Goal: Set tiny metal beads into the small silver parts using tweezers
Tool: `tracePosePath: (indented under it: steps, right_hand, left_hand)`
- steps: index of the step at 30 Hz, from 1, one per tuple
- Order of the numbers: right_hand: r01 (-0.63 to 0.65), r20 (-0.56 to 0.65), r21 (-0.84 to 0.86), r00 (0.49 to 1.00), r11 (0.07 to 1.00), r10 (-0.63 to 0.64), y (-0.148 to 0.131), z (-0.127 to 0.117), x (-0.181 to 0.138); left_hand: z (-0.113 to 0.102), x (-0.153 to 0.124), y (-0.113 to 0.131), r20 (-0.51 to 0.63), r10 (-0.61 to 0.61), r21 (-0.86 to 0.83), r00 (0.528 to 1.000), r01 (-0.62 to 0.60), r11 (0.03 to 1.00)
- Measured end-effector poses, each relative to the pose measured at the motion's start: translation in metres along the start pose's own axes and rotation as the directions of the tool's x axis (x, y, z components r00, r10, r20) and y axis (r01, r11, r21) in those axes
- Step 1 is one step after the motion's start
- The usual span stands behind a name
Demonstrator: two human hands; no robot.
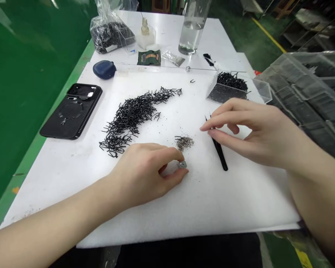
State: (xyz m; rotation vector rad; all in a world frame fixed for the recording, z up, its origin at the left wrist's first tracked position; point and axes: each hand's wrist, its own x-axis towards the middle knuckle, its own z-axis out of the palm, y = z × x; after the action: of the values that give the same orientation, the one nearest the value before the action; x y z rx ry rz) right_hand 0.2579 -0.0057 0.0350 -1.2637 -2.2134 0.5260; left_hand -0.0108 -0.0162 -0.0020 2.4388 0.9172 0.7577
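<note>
Between the thumb and forefinger of my left hand (145, 173) is a small grey metal block (182, 164) with a hole in its face, held close to the white work surface (167, 212). My right hand (248, 130) hovers over black tweezers (220, 153), its thumb and forefinger slightly apart across the pointed end. The tweezers appear to lie on the surface. Beyond my left fingers is a small heap of tiny brownish metal bits (185, 143), with a forked black piece (178, 137) at its edge. A long pile of forked black pieces (136, 111) spreads farther left.
A black phone (72, 111) and a dark blue rounded object (104, 69) lie left. Behind are a bag of black pieces (107, 35), a small bottle (145, 28), a green packet (149, 58) and a water cup (191, 35). Clear boxes (226, 93) stand right.
</note>
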Motion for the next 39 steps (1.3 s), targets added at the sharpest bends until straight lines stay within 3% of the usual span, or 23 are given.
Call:
tracePosePath:
  steps: [4,8,15,21,23,26,28,31,34,39]
  right_hand:
    - [-0.041,0.198,-0.023,0.979,0.999,0.045,-0.023,0.001,0.020]
    - [-0.062,0.253,-0.110,0.964,0.992,0.088,-0.031,0.011,0.046]
    - [-0.150,0.381,-0.280,0.889,0.948,0.253,-0.040,0.024,0.073]
    - [-0.124,0.455,-0.253,0.860,0.960,0.231,-0.043,0.017,0.080]
    - [-0.123,0.416,-0.228,0.885,0.966,0.211,-0.039,0.009,0.077]
    - [-0.144,0.261,-0.120,0.950,0.982,0.171,-0.030,0.000,0.063]
    - [-0.195,0.160,0.105,0.971,0.975,0.177,-0.024,0.000,0.048]
    - [-0.193,-0.012,0.450,0.975,0.872,0.221,-0.018,0.011,0.028]
    - [-0.126,-0.119,0.550,0.967,0.826,0.226,-0.016,0.026,0.017]
    - [-0.018,-0.179,0.547,0.974,0.837,0.138,-0.015,0.035,0.011]
  left_hand:
    - [0.001,0.001,-0.002,0.010,0.016,-0.050,1.000,-0.015,0.999]
    - [0.000,0.002,-0.002,0.010,-0.022,-0.071,1.000,0.022,0.997]
    - [0.003,0.002,-0.006,-0.017,-0.075,-0.147,0.997,0.072,0.986]
    - [-0.003,0.003,-0.001,-0.020,-0.086,-0.186,0.996,0.081,0.979]
    - [-0.006,0.004,0.001,-0.034,-0.110,-0.218,0.993,0.100,0.971]
    - [-0.009,0.006,0.001,-0.076,-0.123,-0.285,0.990,0.096,0.954]
    - [-0.010,0.008,0.001,-0.074,-0.170,-0.339,0.983,0.136,0.931]
    - [-0.015,0.010,0.003,-0.012,-0.300,-0.443,0.954,0.264,0.857]
    - [-0.019,0.012,0.008,0.054,-0.399,-0.620,0.915,0.344,0.706]
    - [-0.020,0.014,0.006,0.241,-0.476,-0.831,0.846,0.433,0.349]
